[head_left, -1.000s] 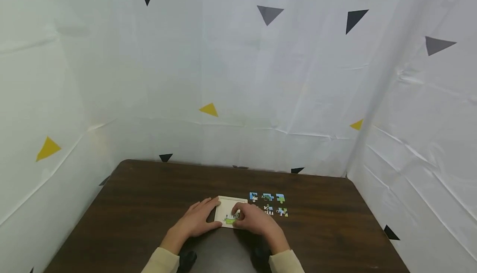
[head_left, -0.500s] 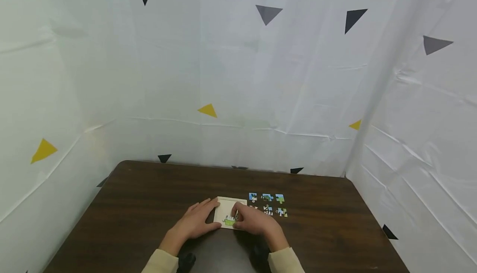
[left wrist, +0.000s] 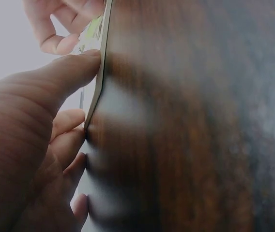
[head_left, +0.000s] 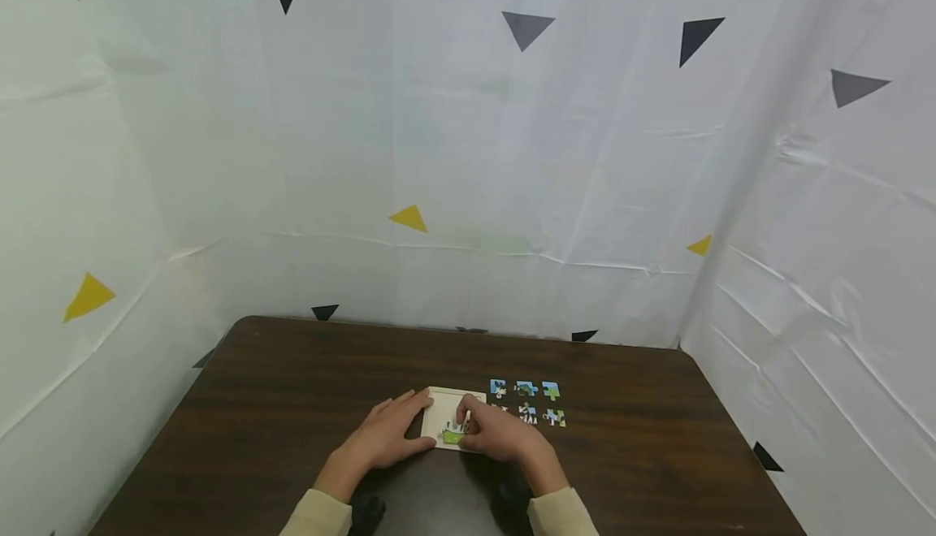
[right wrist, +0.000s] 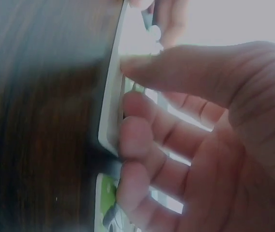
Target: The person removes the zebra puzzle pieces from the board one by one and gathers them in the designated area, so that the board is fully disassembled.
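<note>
A small pale puzzle tray (head_left: pixel 443 404) lies near the table's front, with green and white jigsaw pieces (head_left: pixel 452 438) along its near side. My left hand (head_left: pixel 383 432) rests against the tray's left side, index finger at the far corner, thumb at the near one. In the left wrist view the thumb (left wrist: pixel 86 60) touches the tray's edge (left wrist: pixel 102 58). My right hand (head_left: pixel 504 434) reaches over the tray's right side, thumb and index finger bent around a puzzle piece (head_left: pixel 465 427) low in the tray. Fingers hide most of that piece. The right wrist view shows curled fingertips (right wrist: pixel 135 137) along the tray wall.
Several loose jigsaw pieces (head_left: pixel 526 388) lie in two rows right of the tray, one partly behind my right hand. A green-edged piece (right wrist: pixel 107 200) sits just outside the tray. White sheets (head_left: pixel 468 154) with triangles surround the dark wooden table (head_left: pixel 629 455).
The right thumb and index finger shift slightly over the pieces at the tray's near side. My left hand and the loose pieces stay in place.
</note>
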